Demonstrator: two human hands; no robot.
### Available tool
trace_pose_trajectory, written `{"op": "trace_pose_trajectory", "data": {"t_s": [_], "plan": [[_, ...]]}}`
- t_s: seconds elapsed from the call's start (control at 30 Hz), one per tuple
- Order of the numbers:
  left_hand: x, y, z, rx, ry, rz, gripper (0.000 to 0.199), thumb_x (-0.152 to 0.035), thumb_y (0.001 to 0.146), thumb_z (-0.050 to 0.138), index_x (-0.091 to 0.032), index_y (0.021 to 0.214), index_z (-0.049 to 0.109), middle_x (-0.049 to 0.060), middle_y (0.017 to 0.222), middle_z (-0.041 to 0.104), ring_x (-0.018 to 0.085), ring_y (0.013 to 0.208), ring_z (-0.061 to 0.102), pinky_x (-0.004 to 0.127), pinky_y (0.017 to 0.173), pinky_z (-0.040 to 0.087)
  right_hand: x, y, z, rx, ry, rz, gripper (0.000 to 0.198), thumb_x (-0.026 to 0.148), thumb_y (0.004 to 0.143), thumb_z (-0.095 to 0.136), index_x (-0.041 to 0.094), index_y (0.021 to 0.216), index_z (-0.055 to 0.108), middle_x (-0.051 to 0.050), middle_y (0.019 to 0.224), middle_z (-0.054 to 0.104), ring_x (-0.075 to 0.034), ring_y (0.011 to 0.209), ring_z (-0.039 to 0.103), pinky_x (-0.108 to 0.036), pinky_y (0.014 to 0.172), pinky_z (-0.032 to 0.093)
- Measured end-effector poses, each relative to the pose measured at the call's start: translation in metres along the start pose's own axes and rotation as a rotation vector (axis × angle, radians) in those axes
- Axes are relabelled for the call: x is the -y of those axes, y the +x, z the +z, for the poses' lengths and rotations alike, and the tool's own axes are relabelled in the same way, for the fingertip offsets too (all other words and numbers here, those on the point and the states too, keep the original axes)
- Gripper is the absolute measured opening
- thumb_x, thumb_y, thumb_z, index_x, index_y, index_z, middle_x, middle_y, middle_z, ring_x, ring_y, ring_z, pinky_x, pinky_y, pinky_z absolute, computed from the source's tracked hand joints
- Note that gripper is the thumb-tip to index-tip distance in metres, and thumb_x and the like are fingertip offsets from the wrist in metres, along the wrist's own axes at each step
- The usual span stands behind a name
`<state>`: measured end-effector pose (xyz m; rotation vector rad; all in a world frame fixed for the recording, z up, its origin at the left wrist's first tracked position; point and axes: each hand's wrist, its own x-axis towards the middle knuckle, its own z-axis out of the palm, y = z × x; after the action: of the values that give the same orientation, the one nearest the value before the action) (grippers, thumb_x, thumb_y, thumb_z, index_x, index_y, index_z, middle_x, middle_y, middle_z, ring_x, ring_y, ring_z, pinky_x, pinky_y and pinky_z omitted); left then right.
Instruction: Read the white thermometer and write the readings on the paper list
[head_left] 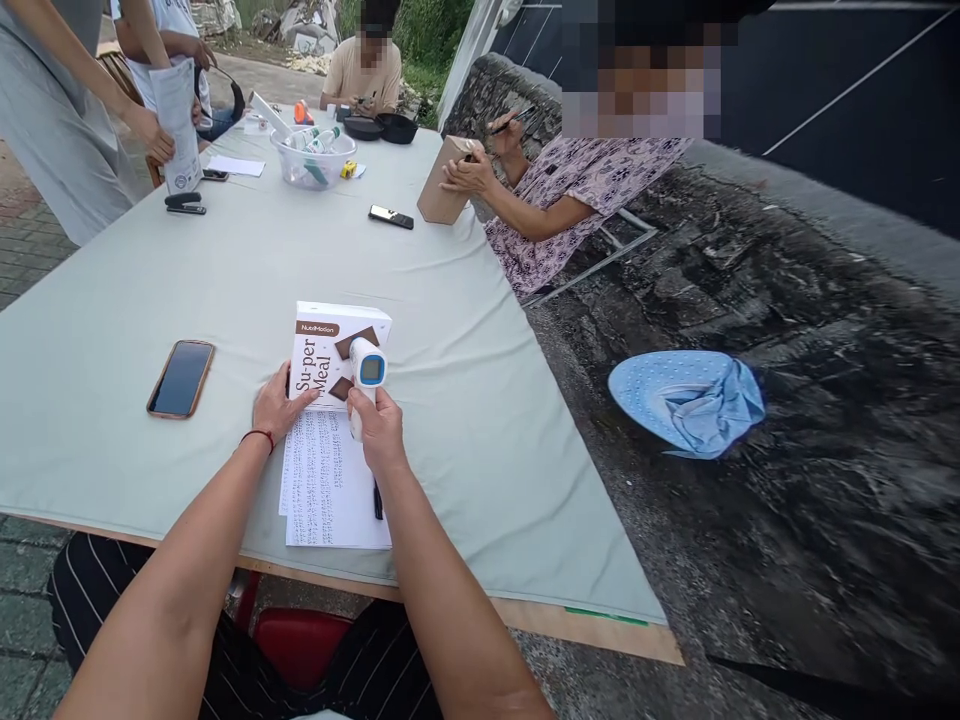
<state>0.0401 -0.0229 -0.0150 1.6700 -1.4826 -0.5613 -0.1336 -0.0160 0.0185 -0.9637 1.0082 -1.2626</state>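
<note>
My right hand (380, 425) is wrapped around the handle of a white infrared thermometer (368, 358), whose blue-framed screen faces me. Behind it a white and brown box (313, 350) printed "NutriMotion Su-per Meal" rests on the table. My left hand (281, 405) grips the box's lower left corner, thumb across the front, the other fingers mostly hidden at its side. Under my wrists lie sheets of paper (322, 490) covered in written lines. A black pen (378, 500) shows partly beside my right forearm.
A smartphone (181, 379) lies left on the cloth-covered table (112, 420). Farther off are a stapler (184, 203), a black phone (391, 217), a clear basin (315, 165) of bottles and black pans (379, 128). Several people are around; one holds a brown box (442, 190). A blue hat (690, 400) lies right.
</note>
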Motion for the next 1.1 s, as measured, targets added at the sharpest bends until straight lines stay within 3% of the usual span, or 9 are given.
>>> {"op": "trace_pose_trajectory", "data": {"t_s": [0.47, 0.67, 0.97, 1.1], "plan": [[-0.004, -0.001, -0.001, 0.008, 0.01, -0.031, 0.059, -0.059, 0.079, 0.064, -0.026, 0.128, 0.054, 0.004, 0.112, 0.069, 0.026, 0.099, 0.065, 0.038, 0.084, 0.05, 0.008, -0.003, 0.002, 0.002, -0.02, 0.024, 0.049, 0.052, 0.068, 0.069, 0.015, 0.099, 0.064, 0.002, 0.069, 0.056, -0.013, 0.063, 0.048, -0.024, 0.058, 0.041], [-0.004, -0.001, -0.001, 0.005, 0.023, -0.028, 0.059, -0.056, 0.08, 0.064, -0.025, 0.129, 0.053, 0.005, 0.116, 0.068, 0.027, 0.103, 0.064, 0.04, 0.088, 0.05, 0.013, -0.008, 0.001, 0.07, 0.029, 0.049, 0.048, 0.051, 0.068, 0.072, 0.016, 0.1, 0.062, 0.005, 0.065, 0.049, -0.011, 0.059, 0.042, -0.022, 0.053, 0.035], [-0.003, -0.002, -0.001, 0.013, 0.018, -0.041, 0.058, -0.06, 0.08, 0.062, -0.027, 0.127, 0.054, 0.004, 0.115, 0.069, 0.028, 0.103, 0.064, 0.04, 0.087, 0.05, 0.026, -0.041, -0.011, 0.036, 0.113, 0.09, 0.034, 0.048, 0.067, 0.069, 0.019, 0.075, 0.054, 0.002, 0.067, 0.05, -0.011, 0.06, 0.042, -0.023, 0.053, 0.033], [-0.004, -0.001, -0.002, 0.015, 0.022, -0.058, 0.058, -0.061, 0.08, 0.062, -0.028, 0.128, 0.054, 0.004, 0.118, 0.068, 0.029, 0.105, 0.063, 0.042, 0.088, 0.049, 0.033, -0.058, -0.021, -0.037, 0.1, 0.101, 0.035, 0.051, 0.069, 0.067, 0.018, 0.075, 0.056, 0.0, 0.069, 0.052, -0.012, 0.061, 0.044, -0.023, 0.055, 0.037]]}}
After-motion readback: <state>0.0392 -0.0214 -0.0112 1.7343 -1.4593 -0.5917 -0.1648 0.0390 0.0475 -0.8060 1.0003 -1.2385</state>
